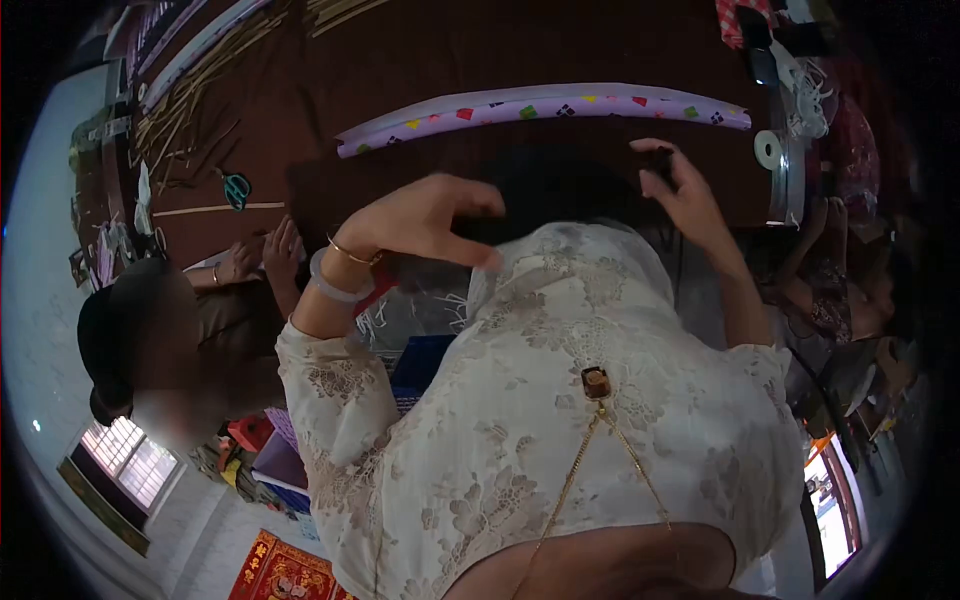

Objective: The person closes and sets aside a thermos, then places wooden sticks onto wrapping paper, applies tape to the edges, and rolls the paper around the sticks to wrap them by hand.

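Head view: lilac patterned paper roll (540, 107) lies across brown tabletop (450, 45), touched by neither hand. Left hand (425, 215) on near side of roll's middle, thumb and fingers spread, nothing gripped. Right hand (692, 195) on near side of roll's right end, fingers curled; cannot tell whether anything sits pinched between thumb and fingertip. Green-handled scissors (236, 190) left of roll, white tape ring (768, 150) just right of it. Risk: unheld roll could shift or loosen if either hand brushes its long edge.
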The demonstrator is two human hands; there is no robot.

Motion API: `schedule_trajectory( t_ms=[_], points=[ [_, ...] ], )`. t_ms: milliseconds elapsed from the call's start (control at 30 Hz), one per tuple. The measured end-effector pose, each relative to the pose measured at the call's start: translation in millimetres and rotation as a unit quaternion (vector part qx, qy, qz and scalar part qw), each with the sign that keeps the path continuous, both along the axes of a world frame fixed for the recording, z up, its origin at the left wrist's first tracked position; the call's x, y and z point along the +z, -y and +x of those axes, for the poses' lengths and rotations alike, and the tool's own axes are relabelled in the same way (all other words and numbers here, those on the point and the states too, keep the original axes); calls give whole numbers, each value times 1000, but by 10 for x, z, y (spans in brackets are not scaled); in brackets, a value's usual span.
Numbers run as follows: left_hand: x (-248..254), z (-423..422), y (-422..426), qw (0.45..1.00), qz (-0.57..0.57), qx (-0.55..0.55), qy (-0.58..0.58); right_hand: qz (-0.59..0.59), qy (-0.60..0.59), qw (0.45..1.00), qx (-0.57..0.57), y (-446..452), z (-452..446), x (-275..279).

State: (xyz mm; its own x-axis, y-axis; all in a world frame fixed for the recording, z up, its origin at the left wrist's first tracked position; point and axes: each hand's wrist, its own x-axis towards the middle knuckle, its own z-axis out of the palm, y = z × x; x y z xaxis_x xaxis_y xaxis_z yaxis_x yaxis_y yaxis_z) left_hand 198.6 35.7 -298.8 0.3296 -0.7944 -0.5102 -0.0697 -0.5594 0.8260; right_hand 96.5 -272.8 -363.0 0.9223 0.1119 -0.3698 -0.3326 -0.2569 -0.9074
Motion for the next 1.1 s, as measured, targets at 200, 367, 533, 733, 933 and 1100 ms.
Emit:
schedule_trajectory(
  t_ms=[200,367,533,733,933,1100],
  points=[
    [-108,-104,554,880,-164,9,-446,26,42,999,22,-223,-158,59],
    [-100,-21,1275,917,-232,87,-314,63,86,986,-126,-187,-211,171],
    [-287,-82,1355,977,-154,99,-110,183,32,974,-133,211,-339,-131],
    [-665,-256,1070,947,-139,225,-180,186,-53,980,-40,316,-277,-130],
    [-608,-324,890,904,-123,330,-243,210,-80,973,51,286,-160,-172],
    [-557,-308,890,915,-93,308,-243,224,-101,963,108,273,-90,-150]
  ],
)
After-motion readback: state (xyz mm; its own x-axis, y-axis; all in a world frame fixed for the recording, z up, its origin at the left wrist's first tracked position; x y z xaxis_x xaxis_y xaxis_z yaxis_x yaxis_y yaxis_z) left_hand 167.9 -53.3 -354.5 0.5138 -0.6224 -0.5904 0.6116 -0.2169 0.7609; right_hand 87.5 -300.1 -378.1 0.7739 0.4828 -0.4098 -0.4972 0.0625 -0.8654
